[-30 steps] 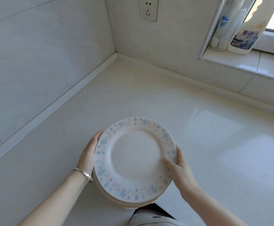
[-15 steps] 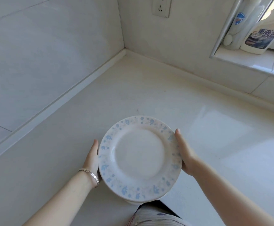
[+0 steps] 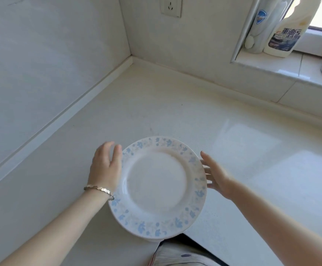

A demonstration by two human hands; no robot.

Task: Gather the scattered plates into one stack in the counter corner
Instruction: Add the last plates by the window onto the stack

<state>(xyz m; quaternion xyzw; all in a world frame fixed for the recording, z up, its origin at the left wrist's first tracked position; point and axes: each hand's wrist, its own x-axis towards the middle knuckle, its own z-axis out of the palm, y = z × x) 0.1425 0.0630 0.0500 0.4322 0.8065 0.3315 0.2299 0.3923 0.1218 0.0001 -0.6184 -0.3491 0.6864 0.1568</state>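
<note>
The pale cream stone counter point(image 3: 156, 112) filled most of the view, smooth and glossy, running away to a far corner where two walls of light grey-white tiles point(image 3: 41, 54) met. A raised cream strip edged the counter along both walls. To the far right a white-tiled window sill point(image 3: 271, 64) stood above the counter.

Near the front edge of the counter sat the stack of round white ceramic plates with pale blue flower rims point(image 3: 157, 186). Only the top plate showed fully; the edges of the plates beneath peeked out at its near side. The stack lay well apart from the far corner, slightly overhanging the near edge above a patch of patterned clothing.

The left hand point(image 3: 104, 167) lay at the left rim of the stack, fingers loosely curled and a little blurred, its grip slack and not clamped on the plate. A silver chain bracelet point(image 3: 98, 190) circled that wrist. The right hand point(image 3: 214, 176) was at the right rim, fingers spread apart and pointing toward the far left, fingertips just beside or barely touching the edge; whether they touched could not be told. Neither hand pinched anything.

On the sill stood a white plastic cleaner bottle with a dark blue label point(image 3: 285, 33), and just left of it a white spray bottle with a blue badge point(image 3: 260, 25). A white wall socket point(image 3: 170, 6) sat high on the far wall.
</note>
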